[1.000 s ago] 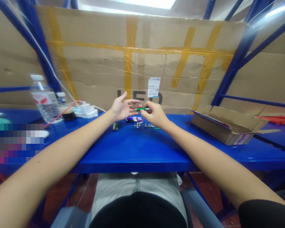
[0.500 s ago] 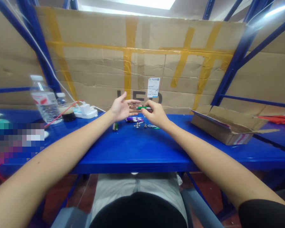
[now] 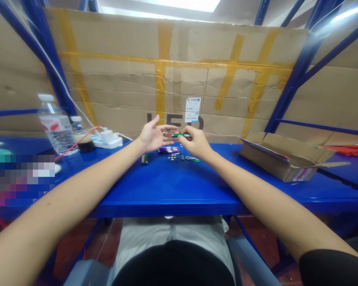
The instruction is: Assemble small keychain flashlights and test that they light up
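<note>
Above the blue table (image 3: 167,184), the right hand (image 3: 197,143) pinches a slim green tube (image 3: 178,135) between thumb and fingers; the left hand (image 3: 152,137) is spread open by its tip, contact unclear. Tube probably light, stiff, slightly slippery; grip mid-length.

The blue tabletop (image 3: 173,182) looks like painted metal — smooth and glossy. The large cardboard panel (image 3: 122,91) is matt and creased, its yellow tape (image 3: 160,85) shiny plastic. The bottle (image 3: 56,129) is clear, glossy plastic; the open carton (image 3: 268,162), matt cardboard; the grey trousers (image 3: 146,234), matt cloth — the slim green piece (image 3: 178,135), smooth.
</note>
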`<state>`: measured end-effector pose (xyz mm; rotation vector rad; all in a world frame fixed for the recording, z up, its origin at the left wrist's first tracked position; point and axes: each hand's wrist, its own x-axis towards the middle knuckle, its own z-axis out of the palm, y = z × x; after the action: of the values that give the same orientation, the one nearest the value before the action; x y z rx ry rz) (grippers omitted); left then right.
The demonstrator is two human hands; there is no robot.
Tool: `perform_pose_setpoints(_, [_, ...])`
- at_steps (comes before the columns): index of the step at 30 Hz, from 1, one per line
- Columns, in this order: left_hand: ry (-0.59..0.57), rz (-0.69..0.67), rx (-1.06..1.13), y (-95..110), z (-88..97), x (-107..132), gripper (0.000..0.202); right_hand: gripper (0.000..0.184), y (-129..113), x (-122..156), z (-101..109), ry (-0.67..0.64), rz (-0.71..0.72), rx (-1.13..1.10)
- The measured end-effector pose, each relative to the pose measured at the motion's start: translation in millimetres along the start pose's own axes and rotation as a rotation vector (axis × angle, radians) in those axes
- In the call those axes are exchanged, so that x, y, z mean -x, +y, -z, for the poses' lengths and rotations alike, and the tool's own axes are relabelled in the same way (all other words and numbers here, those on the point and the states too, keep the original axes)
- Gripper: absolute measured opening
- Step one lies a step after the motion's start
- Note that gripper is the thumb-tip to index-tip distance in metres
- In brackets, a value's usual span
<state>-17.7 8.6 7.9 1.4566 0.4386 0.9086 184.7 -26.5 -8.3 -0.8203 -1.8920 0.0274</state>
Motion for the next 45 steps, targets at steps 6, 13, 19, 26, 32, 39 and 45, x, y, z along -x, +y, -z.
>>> perform_pose_setpoints(6, [0.048, -0.016, -0.063, 1.0, -2.6, 0.8, 0.073, 0.015, 3.1, -1.0, 0.5, -0.010, -0.038, 0.025])
perform_pose_setpoints(13, [0.149, -0.128, -0.554, -7.3, -4.9, -3.5, 0.033, 0.020, 17.6, -5.0, -1.7, -0.132, -0.082, 0.065])
perform_pose_setpoints(19, [0.129, -0.121, -0.985, -6.3, 14.3, -3.7, 0.019, 0.024, 44.0, -8.3, -9.6, -0.387, -0.123, 0.029])
perform_pose_setpoints(26, [0.096, 0.064, -1.297, -11.4, 24.9, -1.2, 0.013, 0.015, 55.2, -11.8, -21.1, -0.447, -0.189, 0.130])
perform_pose_setpoints(32, [0.067, 0.100, -1.095, -25.8, 27.8, -3.8, 0.018, 0.009, 46.4, -9.6, -19.0, -0.510, -0.169, 0.155])
perform_pose_setpoints(39, [0.134, 0.042, -0.962, -38.3, 17.7, -8.1, 0.018, 0.008, 52.0, -9.1, -6.5, -0.523, -0.267, 0.012])
perform_pose_setpoints(45, [0.077, -0.006, -1.080, -36.7, 10.3, -5.3, 0.023, 0.007, 57.5, -8.9, -1.7, -0.555, -0.287, -0.045])
